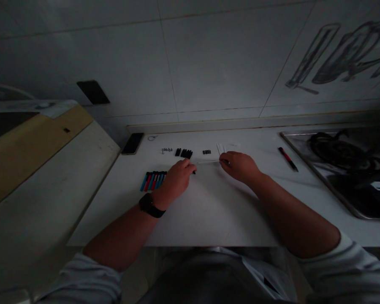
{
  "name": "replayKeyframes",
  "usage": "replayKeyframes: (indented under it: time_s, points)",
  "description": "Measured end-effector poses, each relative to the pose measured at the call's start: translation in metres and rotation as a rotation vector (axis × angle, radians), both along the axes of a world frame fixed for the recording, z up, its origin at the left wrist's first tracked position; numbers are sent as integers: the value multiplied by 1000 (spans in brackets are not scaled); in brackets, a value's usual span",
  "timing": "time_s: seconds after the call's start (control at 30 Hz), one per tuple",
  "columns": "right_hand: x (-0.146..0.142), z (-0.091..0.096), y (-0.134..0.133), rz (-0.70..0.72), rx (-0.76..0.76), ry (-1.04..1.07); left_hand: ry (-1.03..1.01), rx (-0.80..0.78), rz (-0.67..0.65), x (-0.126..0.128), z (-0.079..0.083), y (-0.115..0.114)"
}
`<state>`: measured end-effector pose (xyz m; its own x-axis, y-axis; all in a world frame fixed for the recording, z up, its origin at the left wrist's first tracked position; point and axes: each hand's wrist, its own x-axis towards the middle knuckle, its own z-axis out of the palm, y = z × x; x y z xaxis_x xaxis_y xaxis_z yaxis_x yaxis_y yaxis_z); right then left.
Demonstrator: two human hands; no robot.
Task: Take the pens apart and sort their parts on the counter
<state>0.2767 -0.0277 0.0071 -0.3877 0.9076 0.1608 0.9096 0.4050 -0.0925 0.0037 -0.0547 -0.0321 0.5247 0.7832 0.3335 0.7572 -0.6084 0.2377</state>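
My left hand (177, 177) rests on the white counter (209, 207) with its fingers curled round a small black piece at its tip. My right hand (239, 165) is closed in a pinch on one end of a thin white tube (207, 161) that lies between the two hands. A row of blue and red pen barrels (152, 180) lies just left of my left hand. Behind the hands sit small black caps (184, 153), tiny springs (166, 150), another black piece (206, 152) and several white tubes (221, 148).
A dark phone (132, 143) lies at the counter's back left. A red and black pen (288, 158) lies to the right, near a gas stove (345, 164) set in a steel top. A tiled wall stands behind. A wooden board (28, 147) is at left.
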Motion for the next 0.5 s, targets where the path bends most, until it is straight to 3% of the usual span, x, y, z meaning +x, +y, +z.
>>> replayKeyframes:
  time_s: [0.27,0.5]
  points:
    - [0,1,-1,9,-33,0,-91,-34,15,0,5,0]
    - [-3,3,-3,112,-57,124,-533,-123,135,3,7,8]
